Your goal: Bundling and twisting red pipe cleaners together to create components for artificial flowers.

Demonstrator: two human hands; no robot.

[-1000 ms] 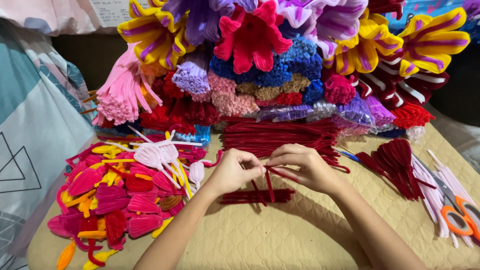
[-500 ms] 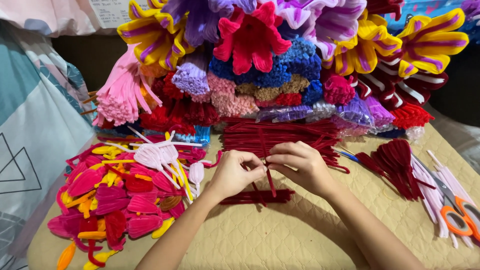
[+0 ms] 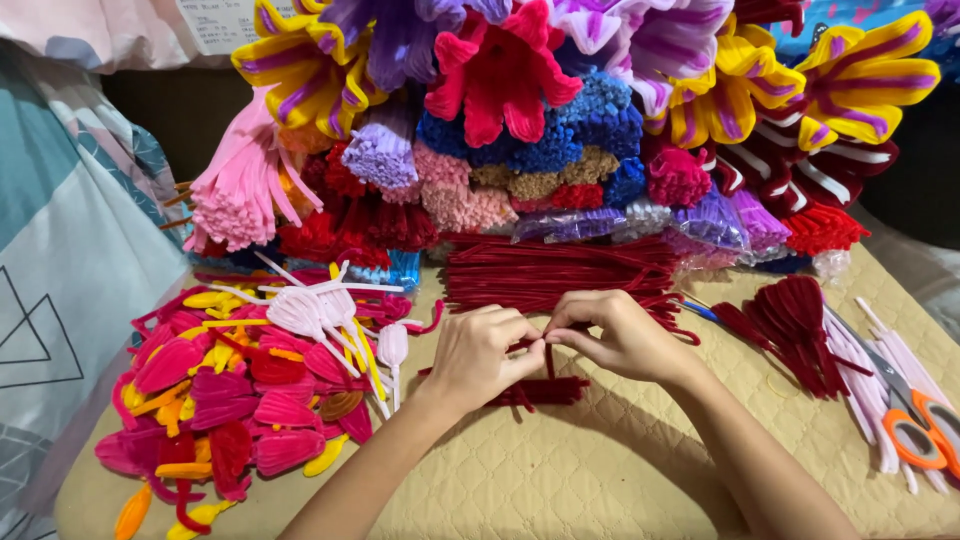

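Between both hands' fingers, dark red pipe cleaner seemingly pinched, short bundle beneath.

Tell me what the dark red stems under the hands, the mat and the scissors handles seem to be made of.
Dark red stems: likely pipe cleaners, fuzzy chenille fibre, probably around wire; they look matte and bristly. Both hands, left hand and right hand, pinch one.
Mat: beige quilted fabric, going by the stitched diamond pattern and soft dimples.
Scissors handles: probably plastic, smooth, orange and slightly glossy.
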